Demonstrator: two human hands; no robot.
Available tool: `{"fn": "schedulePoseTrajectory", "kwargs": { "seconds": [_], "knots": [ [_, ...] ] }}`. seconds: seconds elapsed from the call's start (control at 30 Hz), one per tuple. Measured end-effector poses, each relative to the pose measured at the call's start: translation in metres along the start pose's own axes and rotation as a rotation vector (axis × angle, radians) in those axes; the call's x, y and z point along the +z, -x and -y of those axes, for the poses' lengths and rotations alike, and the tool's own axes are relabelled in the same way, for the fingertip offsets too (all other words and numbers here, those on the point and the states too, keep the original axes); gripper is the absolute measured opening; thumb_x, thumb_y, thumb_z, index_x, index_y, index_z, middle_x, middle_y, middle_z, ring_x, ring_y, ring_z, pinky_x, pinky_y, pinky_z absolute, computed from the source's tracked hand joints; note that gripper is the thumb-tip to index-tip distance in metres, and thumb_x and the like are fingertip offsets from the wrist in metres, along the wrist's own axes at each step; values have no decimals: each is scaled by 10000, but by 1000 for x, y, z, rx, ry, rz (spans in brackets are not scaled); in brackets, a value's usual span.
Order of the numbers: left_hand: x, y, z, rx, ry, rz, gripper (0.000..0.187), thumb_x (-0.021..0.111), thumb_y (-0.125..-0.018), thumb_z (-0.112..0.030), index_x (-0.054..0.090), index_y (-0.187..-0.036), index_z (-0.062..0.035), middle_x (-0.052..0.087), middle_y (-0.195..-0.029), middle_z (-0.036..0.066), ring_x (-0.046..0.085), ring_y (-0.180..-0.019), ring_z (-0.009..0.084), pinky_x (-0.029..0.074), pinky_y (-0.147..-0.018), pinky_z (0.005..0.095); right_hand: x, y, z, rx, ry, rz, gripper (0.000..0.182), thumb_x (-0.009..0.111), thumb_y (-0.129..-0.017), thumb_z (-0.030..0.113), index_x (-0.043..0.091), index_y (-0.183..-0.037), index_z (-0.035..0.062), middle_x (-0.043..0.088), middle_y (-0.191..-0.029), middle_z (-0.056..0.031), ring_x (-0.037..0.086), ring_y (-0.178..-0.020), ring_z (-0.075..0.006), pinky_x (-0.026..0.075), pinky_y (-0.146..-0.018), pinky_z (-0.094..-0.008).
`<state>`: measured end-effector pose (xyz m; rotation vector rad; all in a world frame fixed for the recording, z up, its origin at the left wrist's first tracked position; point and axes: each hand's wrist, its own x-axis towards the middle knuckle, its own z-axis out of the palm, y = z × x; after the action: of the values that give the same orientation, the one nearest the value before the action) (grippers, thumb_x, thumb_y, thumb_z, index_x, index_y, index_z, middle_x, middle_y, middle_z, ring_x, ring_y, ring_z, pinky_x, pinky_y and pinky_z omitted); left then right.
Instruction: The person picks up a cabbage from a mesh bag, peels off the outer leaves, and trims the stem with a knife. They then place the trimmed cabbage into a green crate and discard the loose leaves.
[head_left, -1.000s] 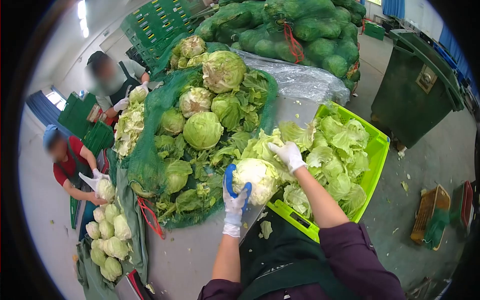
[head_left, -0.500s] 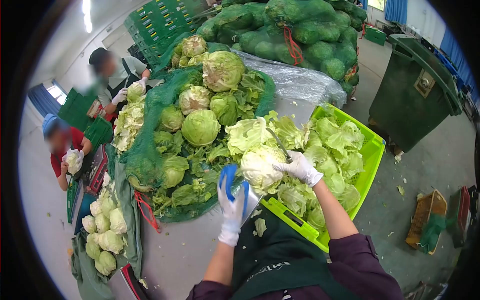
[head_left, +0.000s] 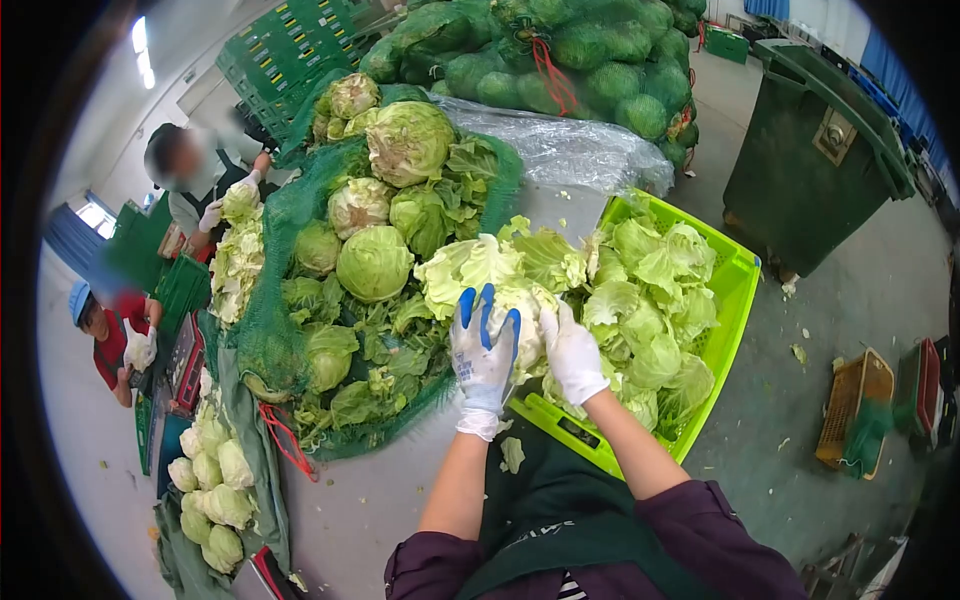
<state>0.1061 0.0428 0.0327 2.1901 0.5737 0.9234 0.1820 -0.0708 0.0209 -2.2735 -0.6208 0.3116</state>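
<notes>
A pale trimmed cabbage (head_left: 522, 303) lies between my two gloved hands, partly hidden by them. My left hand (head_left: 484, 362), in a white glove with blue fingertips, presses against its near left side with the fingers spread over it. On the right side, my right hand (head_left: 572, 352), in a white glove, grips the cabbage with its fingers pointing away from me. I cannot see the knife now. Loose outer leaves (head_left: 470, 268) lie just behind the cabbage. Right beside my right hand stands a lime-green crate (head_left: 738, 330) full of leaves (head_left: 655, 345).
A green net (head_left: 262, 335) spreads around whole cabbages (head_left: 375, 263) to the left. Full net sacks (head_left: 600, 75) are stacked behind plastic wrap (head_left: 570, 150). A wheeled bin (head_left: 790, 170) stands at right. Two co-workers handle cabbages at left, near trimmed cabbages (head_left: 225, 505).
The knife seen in my right hand has gone out of sight. My left hand has moved up onto the cabbage. The view has shifted slightly.
</notes>
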Motion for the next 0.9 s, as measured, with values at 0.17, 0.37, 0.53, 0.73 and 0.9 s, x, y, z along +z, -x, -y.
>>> {"fn": "schedulePoseTrajectory", "kwargs": {
  "seconds": [0.17, 0.37, 0.53, 0.73, 0.9],
  "knots": [
    [-8, 18, 3, 9, 159, -25, 434, 636, -840, -102, 529, -1254, -30, 461, -1325, 152, 421, -1250, 266, 390, -1003, 369, 11, -68, -65, 66, -11, -6, 620, 294, -971, 492, 615, -908, -34, 627, -877, -294, 596, -864, -437, 464, -798, -478],
    [-17, 24, 35, 153, 426, -58, 416, 613, -873, -138, 500, -1254, -14, 339, -1415, 143, 429, -1264, 277, 466, -938, 355, -17, -35, -47, 27, 95, -94, 525, 360, -960, 463, 498, -1213, 24, 634, -815, -270, 613, -743, -427, 484, -688, -496],
    [-18, 16, 16, 125, -6, -15, 520, 627, -867, -224, 466, -1314, -13, 454, -1350, 163, 383, -1291, 308, 325, -1054, 389, -13, 17, 23, -251, 111, 71, 659, 396, -954, 446, 178, -1466, 93, 643, -804, -240, 619, -686, -405, 493, -653, -485],
    [-15, 28, 22, 142, 73, -20, 499, 602, -889, -218, 444, -1319, -19, 437, -1373, 146, 386, -1292, 284, 322, -1055, 380, -14, -33, -12, -127, 24, -143, 434, 354, -980, 415, 560, -1048, 40, 644, -801, -225, 612, -729, -397, 489, -667, -476],
    [-21, 27, 34, -81, 540, -102, 514, 577, -918, -248, 420, -1358, -35, 394, -1403, 106, 367, -1295, 213, 334, -1049, 333, 36, 10, -25, -241, -326, -370, 551, 475, -931, 479, 532, -1214, 10, 663, -790, -196, 625, -774, -423, 494, -692, -450]
  ]
}}
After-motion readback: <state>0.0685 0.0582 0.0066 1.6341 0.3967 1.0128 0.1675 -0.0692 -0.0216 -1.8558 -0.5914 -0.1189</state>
